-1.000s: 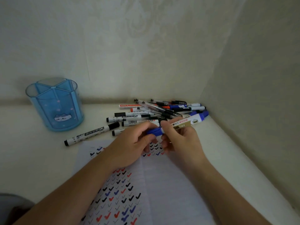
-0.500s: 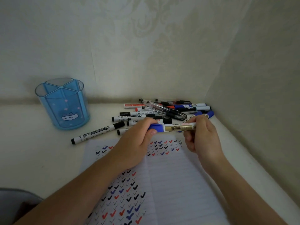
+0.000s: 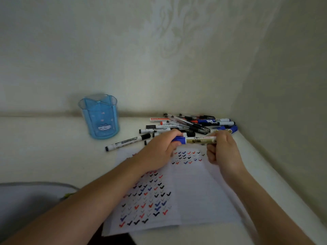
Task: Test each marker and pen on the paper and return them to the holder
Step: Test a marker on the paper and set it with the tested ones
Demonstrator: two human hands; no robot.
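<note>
Both hands hold a blue-capped marker (image 3: 200, 140) level above the far end of the paper (image 3: 194, 197). My left hand (image 3: 159, 152) grips its blue cap end. My right hand (image 3: 222, 149) grips the other end of its gold-labelled barrel. The paper carries several red, blue and black check marks. A pile of pens and markers (image 3: 191, 124) lies behind the hands near the wall corner. One black-capped marker (image 3: 127, 142) lies apart on the left. The blue transparent holder (image 3: 100, 117) stands upright at the back left, with nothing visible inside.
Walls close the surface at the back and on the right, meeting just behind the pile. A grey object (image 3: 30, 197) lies at the lower left edge. A dark thing (image 3: 115, 237) shows under the paper's near edge.
The marker has turned from tilted to level and the hands have moved apart along it, the right hand sliding out to the barrel's end. The view shifted left, so everything sits further right.
</note>
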